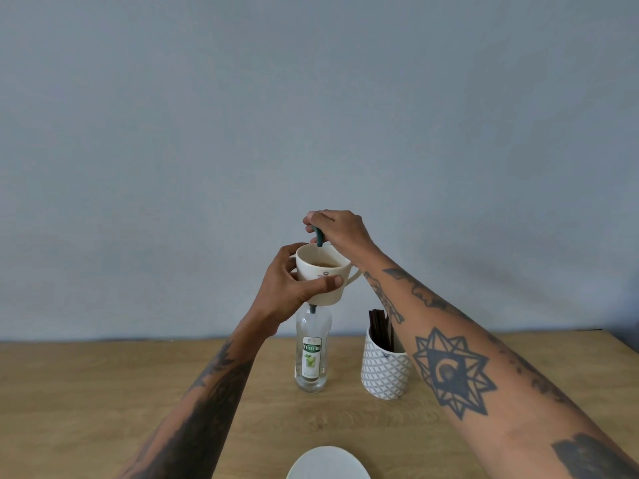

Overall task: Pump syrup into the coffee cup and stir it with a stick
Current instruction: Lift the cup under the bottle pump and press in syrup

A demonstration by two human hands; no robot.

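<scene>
A clear syrup bottle [312, 354] with a green-and-white label stands on the wooden table [103, 392]. My left hand [294, 288] grips a white coffee cup [323, 273] in the air above the bottle's neck, under the dark green pump spout [318, 236]. Brown coffee shows inside the cup. My right hand [337, 231] rests on top of the pump head, fingers closed over it. Dark stir sticks [380, 328] stand in a white patterned holder [384, 369] to the right of the bottle.
A white saucer [328, 464] lies at the near edge of the table, partly cut off by the frame. A plain grey wall rises behind the table. My right forearm passes over the stick holder.
</scene>
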